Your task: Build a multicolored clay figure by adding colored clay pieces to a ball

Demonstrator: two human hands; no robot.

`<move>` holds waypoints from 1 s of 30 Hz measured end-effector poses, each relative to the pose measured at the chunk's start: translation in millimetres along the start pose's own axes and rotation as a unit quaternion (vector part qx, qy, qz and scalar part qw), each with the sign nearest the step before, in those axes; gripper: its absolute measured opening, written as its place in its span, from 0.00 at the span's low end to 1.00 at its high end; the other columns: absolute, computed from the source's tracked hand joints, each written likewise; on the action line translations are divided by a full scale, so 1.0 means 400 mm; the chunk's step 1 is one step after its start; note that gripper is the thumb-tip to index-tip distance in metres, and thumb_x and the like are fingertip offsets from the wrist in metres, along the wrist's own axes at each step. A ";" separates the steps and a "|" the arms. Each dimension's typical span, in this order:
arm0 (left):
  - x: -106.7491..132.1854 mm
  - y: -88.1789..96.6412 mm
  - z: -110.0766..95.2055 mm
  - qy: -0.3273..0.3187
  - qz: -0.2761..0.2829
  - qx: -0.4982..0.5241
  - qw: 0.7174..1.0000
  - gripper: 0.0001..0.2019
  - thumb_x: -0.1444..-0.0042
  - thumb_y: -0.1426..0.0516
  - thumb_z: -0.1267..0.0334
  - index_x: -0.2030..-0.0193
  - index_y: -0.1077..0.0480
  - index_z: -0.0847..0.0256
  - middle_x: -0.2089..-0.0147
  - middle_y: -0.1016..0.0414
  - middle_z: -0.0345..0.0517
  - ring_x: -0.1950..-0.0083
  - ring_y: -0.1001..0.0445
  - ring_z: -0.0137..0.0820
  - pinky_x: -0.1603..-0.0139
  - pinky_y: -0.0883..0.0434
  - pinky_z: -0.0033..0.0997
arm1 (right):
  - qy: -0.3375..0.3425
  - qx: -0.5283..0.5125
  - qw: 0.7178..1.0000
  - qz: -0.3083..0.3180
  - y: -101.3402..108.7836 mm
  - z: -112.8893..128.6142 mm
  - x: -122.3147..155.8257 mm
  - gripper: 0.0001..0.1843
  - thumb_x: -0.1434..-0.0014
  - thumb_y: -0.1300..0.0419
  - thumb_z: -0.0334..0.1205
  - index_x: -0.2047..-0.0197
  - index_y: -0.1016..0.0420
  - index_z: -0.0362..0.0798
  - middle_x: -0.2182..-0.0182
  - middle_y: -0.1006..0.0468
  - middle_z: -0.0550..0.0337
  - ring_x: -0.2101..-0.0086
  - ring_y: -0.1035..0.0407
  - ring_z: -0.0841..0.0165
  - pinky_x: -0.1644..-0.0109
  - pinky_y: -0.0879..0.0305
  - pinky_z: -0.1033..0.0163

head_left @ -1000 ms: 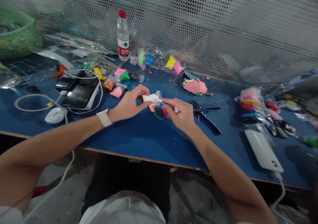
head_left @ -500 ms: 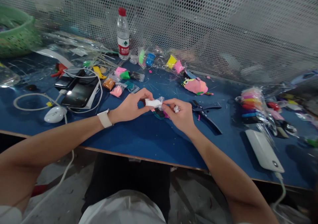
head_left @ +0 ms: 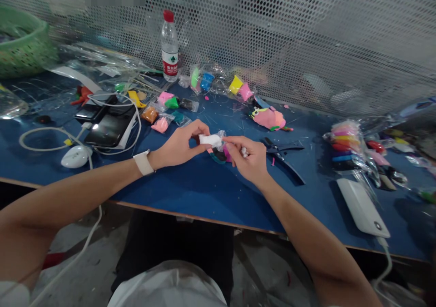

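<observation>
Above the blue worktable (head_left: 190,184), both hands pinch one packet of white clay (head_left: 210,139).
Behind the table stands a perforated screen (head_left: 306,34), with a water bottle (head_left: 169,48) upright against it. A white power bank (head_left: 363,207) lies towards the right edge, and black pliers (head_left: 284,155) lie just beside the right hand (head_left: 248,160). The left hand (head_left: 179,144) grips the packet's left end between thumb and fingers. The right hand nips its clear plastic end. The packet is held just above a small multicoloured clay piece (head_left: 218,155) on the table.
</observation>
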State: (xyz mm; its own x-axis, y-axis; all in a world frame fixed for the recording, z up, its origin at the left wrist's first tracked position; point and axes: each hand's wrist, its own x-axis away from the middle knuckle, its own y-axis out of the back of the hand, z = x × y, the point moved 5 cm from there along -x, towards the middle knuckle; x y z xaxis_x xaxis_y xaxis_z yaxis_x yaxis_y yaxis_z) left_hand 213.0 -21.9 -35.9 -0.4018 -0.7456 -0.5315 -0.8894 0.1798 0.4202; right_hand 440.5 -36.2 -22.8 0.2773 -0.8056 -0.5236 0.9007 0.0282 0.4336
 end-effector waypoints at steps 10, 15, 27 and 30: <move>0.002 -0.001 0.001 0.004 -0.010 0.015 1.000 0.11 0.27 0.32 0.57 0.47 0.28 0.56 0.55 0.20 0.43 0.60 0.20 0.29 0.61 0.24 0.28 | 0.018 0.035 0.999 -0.015 -0.023 -0.003 0.002 0.16 0.34 0.23 0.58 0.57 0.06 0.54 0.81 0.33 0.70 0.78 0.39 0.72 0.68 0.35 0.61; 0.000 0.002 0.005 -0.004 -0.008 0.015 1.000 0.12 0.26 0.32 0.56 0.47 0.28 0.57 0.55 0.19 0.44 0.58 0.19 0.30 0.58 0.22 0.29 | -0.064 -0.056 0.996 -0.013 -0.017 -0.021 0.002 0.19 0.32 0.25 0.61 0.60 0.09 0.53 0.83 0.33 0.71 0.82 0.35 0.72 0.75 0.39 0.62; -0.002 -0.003 0.009 0.024 0.035 0.073 0.996 0.22 0.30 0.29 0.48 0.42 0.31 0.56 0.48 0.18 0.47 0.53 0.17 0.32 0.55 0.20 0.30 | -0.015 -0.053 0.998 0.017 0.004 -0.011 -0.012 0.13 0.27 0.26 0.53 0.59 0.14 0.54 0.76 0.27 0.70 0.80 0.29 0.73 0.74 0.34 0.64; -0.002 -0.014 0.007 0.055 0.085 0.095 0.990 0.21 0.25 0.34 0.46 0.38 0.28 0.58 0.48 0.17 0.49 0.53 0.17 0.32 0.55 0.20 0.30 | 0.039 -0.026 0.998 0.037 -0.001 0.011 -0.006 0.09 0.25 0.28 0.48 0.57 0.12 0.54 0.62 0.17 0.61 0.75 0.25 0.73 0.72 0.28 0.63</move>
State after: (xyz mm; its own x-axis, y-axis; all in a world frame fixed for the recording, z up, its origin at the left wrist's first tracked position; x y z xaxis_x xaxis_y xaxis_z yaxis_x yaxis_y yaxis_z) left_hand 217.7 -20.4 -40.0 -0.5331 -0.7572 -0.3775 -0.8396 0.4184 0.3464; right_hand 438.1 -36.7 -18.5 0.3665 -0.7519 -0.5479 0.8927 0.1183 0.4348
